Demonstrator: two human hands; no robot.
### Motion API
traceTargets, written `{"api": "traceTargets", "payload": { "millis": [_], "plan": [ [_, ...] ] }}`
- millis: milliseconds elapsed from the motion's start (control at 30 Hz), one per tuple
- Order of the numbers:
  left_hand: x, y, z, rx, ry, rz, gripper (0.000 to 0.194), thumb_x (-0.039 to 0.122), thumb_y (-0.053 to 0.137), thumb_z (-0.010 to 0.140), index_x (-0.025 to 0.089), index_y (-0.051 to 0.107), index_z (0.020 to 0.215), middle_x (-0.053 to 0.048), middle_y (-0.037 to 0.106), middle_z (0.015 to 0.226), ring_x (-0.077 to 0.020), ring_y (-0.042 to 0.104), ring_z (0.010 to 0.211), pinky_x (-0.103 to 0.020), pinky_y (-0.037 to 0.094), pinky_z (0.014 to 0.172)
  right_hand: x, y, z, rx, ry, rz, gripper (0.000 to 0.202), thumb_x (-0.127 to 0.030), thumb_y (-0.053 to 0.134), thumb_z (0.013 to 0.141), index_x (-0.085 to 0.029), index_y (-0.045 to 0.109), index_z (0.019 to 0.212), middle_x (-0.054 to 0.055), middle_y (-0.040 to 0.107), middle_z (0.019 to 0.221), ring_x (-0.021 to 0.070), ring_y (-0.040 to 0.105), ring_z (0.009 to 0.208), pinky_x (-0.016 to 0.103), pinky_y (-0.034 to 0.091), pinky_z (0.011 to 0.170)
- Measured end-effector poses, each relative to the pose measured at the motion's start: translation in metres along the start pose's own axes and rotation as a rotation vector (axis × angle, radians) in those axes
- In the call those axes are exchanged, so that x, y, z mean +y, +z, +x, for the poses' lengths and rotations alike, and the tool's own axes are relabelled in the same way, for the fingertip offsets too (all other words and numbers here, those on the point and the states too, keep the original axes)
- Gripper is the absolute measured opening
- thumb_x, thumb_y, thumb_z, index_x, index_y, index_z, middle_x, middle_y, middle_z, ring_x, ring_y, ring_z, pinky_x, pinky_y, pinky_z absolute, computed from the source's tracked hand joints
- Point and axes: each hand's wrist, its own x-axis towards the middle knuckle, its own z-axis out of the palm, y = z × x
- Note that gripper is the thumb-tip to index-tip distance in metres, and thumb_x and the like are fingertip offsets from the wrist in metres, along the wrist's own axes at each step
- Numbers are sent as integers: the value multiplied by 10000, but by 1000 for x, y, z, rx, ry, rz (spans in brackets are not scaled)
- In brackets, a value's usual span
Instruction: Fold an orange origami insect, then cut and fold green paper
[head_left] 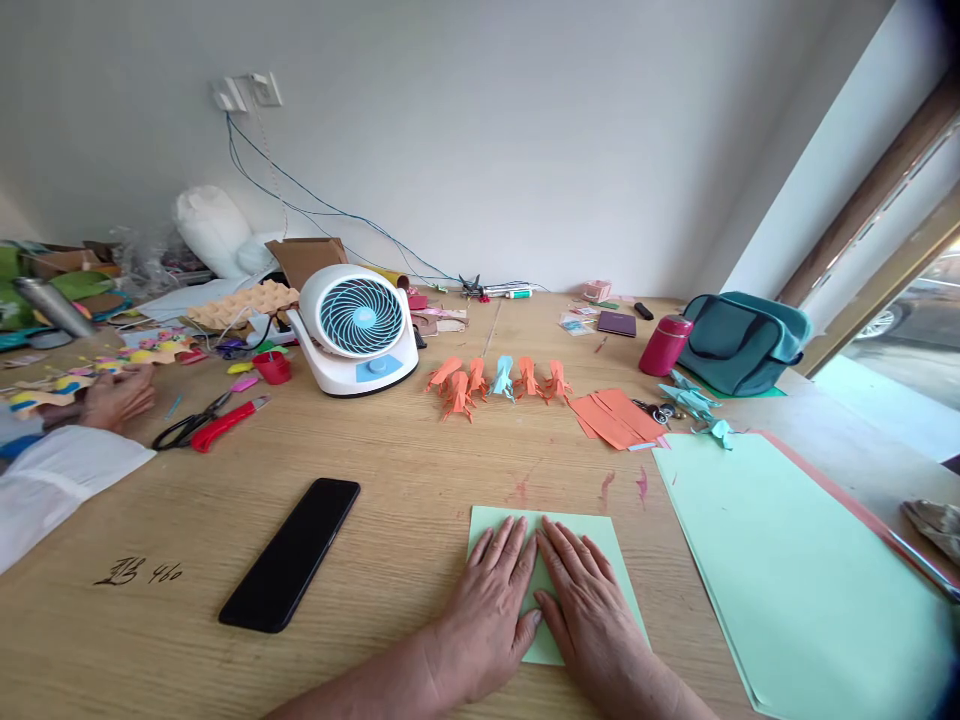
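A light green sheet of paper lies on the wooden table in front of me. My left hand rests flat on its left half, fingers stretched toward the far edge. On the right half lies my right hand, also flat, its index fingertip close to the left one. Both palms hide much of the sheet. Beyond them stand several orange folded-paper figures and a light blue one. To the right is a stack of large light green sheets, with orange paper pieces behind it.
A black phone lies to the left, with scissors and a red-handled knife farther off. A white fan stands behind. At far left are a co-worker's hands. A pink flask and teal bag stand back right.
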Motion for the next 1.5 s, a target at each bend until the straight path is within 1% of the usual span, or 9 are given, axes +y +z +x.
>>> {"api": "traceTargets", "payload": {
  "millis": [300, 500, 567, 767, 833, 967, 1200, 1333, 1500],
  "plan": [
    [-1, 4, 0, 8, 6, 21, 664, 380, 394, 1004, 140, 187, 1587, -117, 58, 1670, -324, 64, 1543, -513, 164, 1245, 0, 1, 0, -15, 4, 7, 584, -322, 491, 981, -146, 386, 1527, 110, 364, 1595, 266, 364, 1455, 460, 304, 1177],
    [0, 4, -1, 0, -8, 9, 661, 404, 347, 1019, 108, 180, 1586, -143, 61, 1666, -319, 50, 1543, -501, 150, 1250, 0, -3, -1, -47, 13, 46, 588, -346, 468, 999, -161, 359, 1546, 110, 349, 1603, 266, 339, 1470, 468, 297, 1192],
    [0, 5, -1, 12, -20, -2, 667, 413, 363, 1016, 120, 183, 1587, -151, 46, 1667, -327, 42, 1542, -505, 153, 1248, 1, -4, -1, -58, 22, 55, 579, -373, 459, 1006, -174, 372, 1542, 113, 343, 1605, 268, 330, 1475, 473, 288, 1198],
    [1, 4, -3, 27, -111, -45, 715, 479, 456, 978, 215, 201, 1592, -171, 20, 1668, -432, 19, 1518, -643, 173, 1196, 14, -3, -1, -88, 135, -6, 550, -491, 437, 1005, -257, 453, 1502, 127, 302, 1621, 303, 306, 1486, 531, 311, 1166],
    [2, 2, -3, 18, -125, -46, 719, 492, 459, 974, 220, 209, 1591, -179, 24, 1667, -449, -1, 1511, -673, 158, 1185, 22, -1, -1, -83, 175, -41, 556, -499, 423, 1007, -238, 463, 1497, 130, 315, 1616, 302, 322, 1478, 535, 311, 1165],
    [2, -1, -3, 1, -130, -48, 717, 508, 448, 973, 220, 221, 1588, -183, 46, 1666, -453, 8, 1510, -678, 157, 1184, 31, 5, -1, -61, 217, -69, 565, -505, 420, 1003, -208, 489, 1479, 131, 341, 1606, 302, 333, 1472, 522, 304, 1172],
    [0, 4, -3, 46, -97, -30, 702, 512, 425, 984, 211, 228, 1586, -188, 57, 1665, -445, 26, 1515, -675, 171, 1181, 31, 8, -2, -25, 201, -55, 548, -497, 407, 1008, -222, 492, 1475, 117, 354, 1604, 299, 328, 1471, 518, 315, 1165],
    [2, -1, -3, 11, -117, -44, 703, 500, 441, 978, 214, 230, 1585, -196, 46, 1663, -452, 12, 1511, -674, 167, 1180, 31, 6, -1, -22, 198, -63, 541, -489, 401, 1009, -220, 502, 1467, 117, 360, 1600, 297, 341, 1465, 519, 319, 1159],
    [3, -4, -3, -21, -128, -49, 702, 498, 433, 981, 208, 225, 1586, -202, 30, 1661, -442, -14, 1513, -658, 136, 1192, 30, 2, 0, -60, 196, -79, 555, -485, 406, 1006, -201, 494, 1475, 127, 353, 1601, 301, 345, 1463, 516, 322, 1155]
  ]
}}
